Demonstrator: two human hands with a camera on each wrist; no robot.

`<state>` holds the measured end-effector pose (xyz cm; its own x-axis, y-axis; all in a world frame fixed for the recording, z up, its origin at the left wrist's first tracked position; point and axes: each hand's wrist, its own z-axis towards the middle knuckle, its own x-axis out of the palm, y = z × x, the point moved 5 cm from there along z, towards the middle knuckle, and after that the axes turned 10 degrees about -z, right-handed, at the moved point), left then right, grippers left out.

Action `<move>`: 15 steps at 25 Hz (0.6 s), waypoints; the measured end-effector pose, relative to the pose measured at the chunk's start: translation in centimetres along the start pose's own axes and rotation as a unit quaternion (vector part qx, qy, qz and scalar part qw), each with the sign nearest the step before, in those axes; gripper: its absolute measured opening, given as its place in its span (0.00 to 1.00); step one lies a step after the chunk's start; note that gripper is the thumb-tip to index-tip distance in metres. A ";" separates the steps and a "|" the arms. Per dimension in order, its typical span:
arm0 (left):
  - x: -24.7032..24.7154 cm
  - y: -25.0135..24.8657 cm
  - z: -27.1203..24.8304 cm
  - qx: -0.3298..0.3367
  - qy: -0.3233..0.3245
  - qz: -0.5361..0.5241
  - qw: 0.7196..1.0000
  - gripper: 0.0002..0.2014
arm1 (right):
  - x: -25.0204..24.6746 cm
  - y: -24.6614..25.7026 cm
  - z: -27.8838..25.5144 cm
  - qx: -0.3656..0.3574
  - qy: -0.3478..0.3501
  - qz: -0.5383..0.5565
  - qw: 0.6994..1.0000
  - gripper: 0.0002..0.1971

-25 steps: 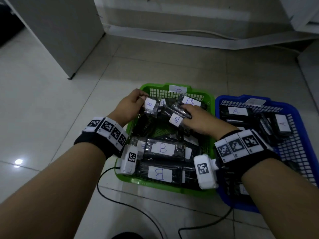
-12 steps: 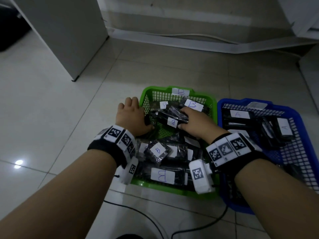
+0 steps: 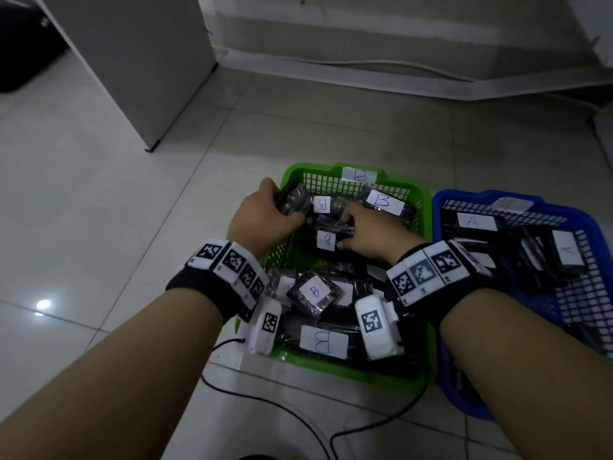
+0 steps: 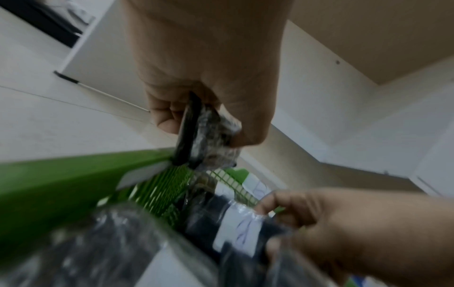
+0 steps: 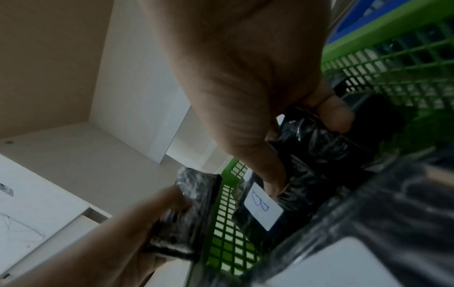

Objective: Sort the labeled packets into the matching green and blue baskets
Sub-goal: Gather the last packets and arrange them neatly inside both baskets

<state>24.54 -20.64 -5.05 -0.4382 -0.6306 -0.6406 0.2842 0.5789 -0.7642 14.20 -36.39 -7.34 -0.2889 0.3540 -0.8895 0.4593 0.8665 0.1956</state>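
Observation:
A green basket (image 3: 335,366) tagged B holds several black plastic-wrapped packets with white B labels. To its right a blue basket (image 3: 464,403) holds packets labelled A (image 3: 472,221). My left hand (image 3: 265,215) grips a black packet (image 3: 293,200) at the green basket's far left corner; the left wrist view shows this packet (image 4: 196,136) pinched between fingers and thumb above the rim. My right hand (image 3: 368,229) grips a B-labelled packet (image 3: 326,240) in the middle of the green basket, seen also as the packet (image 5: 307,155) under its thumb.
Tiled floor surrounds the baskets. A white cabinet (image 3: 132,61) stands at the far left and a wall skirting (image 3: 398,78) runs behind. Black cables (image 3: 298,413) trail on the floor near the green basket's front edge.
My left hand has moved from the basket's left rim to its far left corner and taken hold of a black packet. My right hand stays in the basket, holding its B packet.

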 end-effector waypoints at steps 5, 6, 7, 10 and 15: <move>-1.5 0.6 0.3 -0.036 -0.044 -0.051 0.997 0.21 | 1.1 1.7 1.5 -0.016 -0.030 0.019 0.999 0.25; -1.3 0.7 0.2 -0.036 -0.034 -0.048 0.998 0.21 | 1.3 1.7 1.7 -0.012 -0.030 0.006 0.999 0.24; -1.0 0.8 0.1 -0.036 -0.025 -0.048 0.998 0.21 | 1.4 1.7 1.8 -0.010 -0.027 -0.001 1.000 0.23; -0.7 1.0 0.1 -0.040 -0.021 -0.056 0.997 0.20 | 1.5 1.8 2.3 -0.037 0.016 -0.029 0.999 0.22; -0.8 1.2 0.2 -0.046 -0.026 -0.070 0.996 0.19 | 0.9 2.3 2.6 -0.062 0.077 -0.021 0.995 0.23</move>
<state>25.42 -19.59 -5.46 -0.4218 -0.7328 -0.5339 0.1434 0.5276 -0.8373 17.22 -35.02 -8.76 -0.4353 0.3575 -0.8262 0.3391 0.9153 0.2174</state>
